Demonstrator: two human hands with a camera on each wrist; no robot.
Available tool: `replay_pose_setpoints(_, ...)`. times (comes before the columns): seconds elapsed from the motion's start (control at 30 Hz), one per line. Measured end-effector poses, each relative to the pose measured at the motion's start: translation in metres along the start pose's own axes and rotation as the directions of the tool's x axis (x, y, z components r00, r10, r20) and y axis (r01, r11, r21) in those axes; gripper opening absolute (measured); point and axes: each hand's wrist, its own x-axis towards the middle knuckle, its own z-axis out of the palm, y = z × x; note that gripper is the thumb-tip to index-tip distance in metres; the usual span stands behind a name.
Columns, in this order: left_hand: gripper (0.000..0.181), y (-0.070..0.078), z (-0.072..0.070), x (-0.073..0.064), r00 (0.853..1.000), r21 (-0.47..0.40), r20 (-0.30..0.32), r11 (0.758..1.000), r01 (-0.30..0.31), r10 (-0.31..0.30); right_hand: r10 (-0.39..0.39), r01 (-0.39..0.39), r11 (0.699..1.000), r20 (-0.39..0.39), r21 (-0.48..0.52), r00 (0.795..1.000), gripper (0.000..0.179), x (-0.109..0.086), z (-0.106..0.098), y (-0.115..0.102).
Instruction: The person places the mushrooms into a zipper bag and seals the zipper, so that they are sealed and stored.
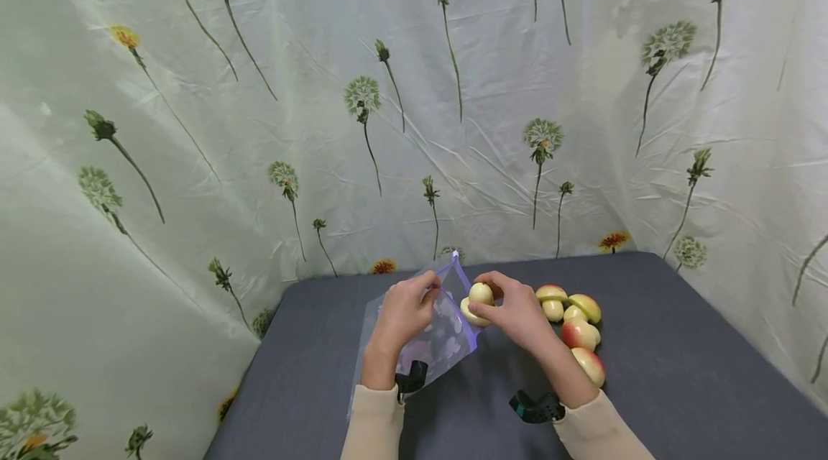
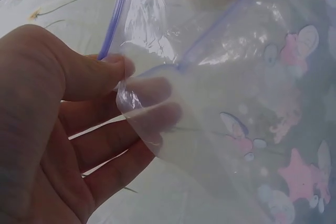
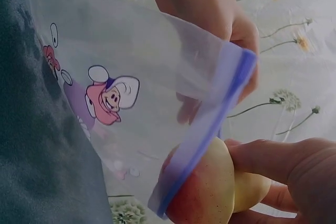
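1. Nearest us, on our side of the printed zip-seal bag [image 1: 446, 327], two black wrist cameras [image 1: 412, 378] sit above the cream sleeves [image 1: 371, 420]; we'd want both clear of that thin film, which could snag.

2. On to the left of the bag's mouth: our left hand [image 1: 406, 309] pinches the film beside the purple zip strip [image 3: 198, 129], some fingers showing through the plastic. A light, steady pinch should serve us best; a hard tug could draw the opening narrow.

3. And here, right at the bag's mouth, our right hand [image 1: 517, 305], apart from the left, grips a mushroom [image 3: 210, 187] by its pale stem. The red-and-yellow cap faces the bag, part of it behind the strip! We'd angle it square to the opening so the rim doesn't catch, and loosen our fingers only once the strip is cleared.

4. Right of the bag, four loose mushrooms [image 1: 581, 335] lie close together on the dark grey table [image 1: 310, 345]; our right elbow calls for care around them.

5. Farthest off, behind the bag, hangs the dandelion-print curtain [image 1: 323, 50], no bother to our hands.
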Motion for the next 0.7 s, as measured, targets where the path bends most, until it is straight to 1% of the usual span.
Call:
replay_pose_setpoints(0.17,0.009,0.0004,-0.0008,0.0002,1.000,0.004,0.000,1.000,-0.030,0.030,0.012,-0.012,1.000,0.009,-0.001,1.000,0.039,0.0002,0.0025,-0.0021)
replay_pose_setpoints(0.3,0.009,0.0010,-0.0019,0.0003,0.999,-0.006,0.005,0.999,-0.040,0.040,0.036,-0.036,0.999,0.036,0.003,0.999,0.041,0.0013,0.0049,-0.0030)
replay_pose_setpoints(0.5,0.007,0.0018,-0.0023,-0.0007,1.000,-0.034,0.015,0.999,-0.024,0.025,0.066,-0.065,0.998,0.063,-0.015,0.996,0.040,0.0007,0.0081,-0.0057)
replay_pose_setpoints(0.6,0.007,0.0019,-0.0019,-0.0012,1.000,-0.042,0.022,0.999,-0.010,0.011,0.069,-0.067,0.997,0.068,-0.029,0.995,0.040,0.0007,0.0093,-0.0057)
replay_pose_setpoints(0.7,0.008,0.0017,-0.0019,-0.0014,1.000,-0.045,0.021,0.999,-0.008,0.009,0.068,-0.066,0.997,0.069,-0.040,0.995,0.040,0.0007,0.0098,-0.0062)
